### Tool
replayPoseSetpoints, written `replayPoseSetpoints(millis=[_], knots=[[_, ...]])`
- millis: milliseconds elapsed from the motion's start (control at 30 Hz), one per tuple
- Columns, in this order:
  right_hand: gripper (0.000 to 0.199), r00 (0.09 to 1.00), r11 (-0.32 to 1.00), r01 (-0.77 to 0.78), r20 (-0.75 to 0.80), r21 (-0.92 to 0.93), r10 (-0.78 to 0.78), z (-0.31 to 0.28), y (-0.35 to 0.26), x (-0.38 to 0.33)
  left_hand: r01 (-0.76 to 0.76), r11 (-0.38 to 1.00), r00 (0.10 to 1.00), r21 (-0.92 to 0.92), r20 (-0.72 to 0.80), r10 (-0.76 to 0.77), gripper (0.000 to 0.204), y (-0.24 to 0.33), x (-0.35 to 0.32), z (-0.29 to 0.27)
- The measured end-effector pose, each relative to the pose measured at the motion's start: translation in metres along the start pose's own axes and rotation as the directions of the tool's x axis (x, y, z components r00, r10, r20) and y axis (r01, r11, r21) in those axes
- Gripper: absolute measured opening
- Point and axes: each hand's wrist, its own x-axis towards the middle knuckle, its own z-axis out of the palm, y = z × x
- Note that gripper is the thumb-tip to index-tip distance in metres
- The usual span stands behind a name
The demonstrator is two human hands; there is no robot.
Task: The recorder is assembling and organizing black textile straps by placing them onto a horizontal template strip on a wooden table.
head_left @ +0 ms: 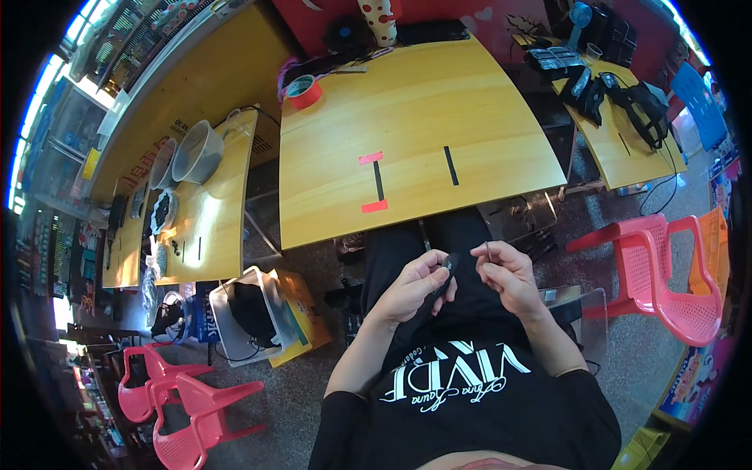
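Over my lap, just off the near edge of the yellow table (pixel 337 227), both hands are raised and slightly apart. My left hand (pixel 413 288) pinches a small dark object (pixel 450 265) between thumb and fingers; its exact kind is too small to tell. My right hand (pixel 509 283) is closed in a pinch, with a thin dark sliver (pixel 489 252) at its fingertips that I cannot name. On the tabletop ahead lie two black strips, one (pixel 379 182) with pink-red tape pieces (pixel 374 206) at its ends, the other (pixel 451 166) without tape.
A red tape roll (pixel 304 92) sits at the table's far left. Side tables hold a clear tub (pixel 197 153) on the left and a black bag (pixel 644 113) on the right. Pink chairs (pixel 654 266) stand right and lower left. A white bin (pixel 249 313) is left of me.
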Motion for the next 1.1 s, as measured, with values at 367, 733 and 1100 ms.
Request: replayPoseSetpoints(millis=[367,733,1100], knots=[[0.009,0.968,0.849,0.247,0.084,-0.467,-0.236,0.021,-0.002,-0.004,0.054,-0.376,0.407,0.925,0.324,0.854,0.032,0.023,-0.051,0.062],[0.011,0.988,0.983,-0.140,-0.046,0.122,0.147,0.048,0.022,-0.010,-0.467,0.884,0.803,0.005,-0.416,0.426,0.029,-0.037,-0.036,0.028],[0.017,0.997,0.987,0.032,0.073,-0.155,-0.021,0.041,0.031,-0.005,-0.500,0.866,0.790,-0.023,-0.423,0.444,0.017,-0.031,-0.035,0.013]])
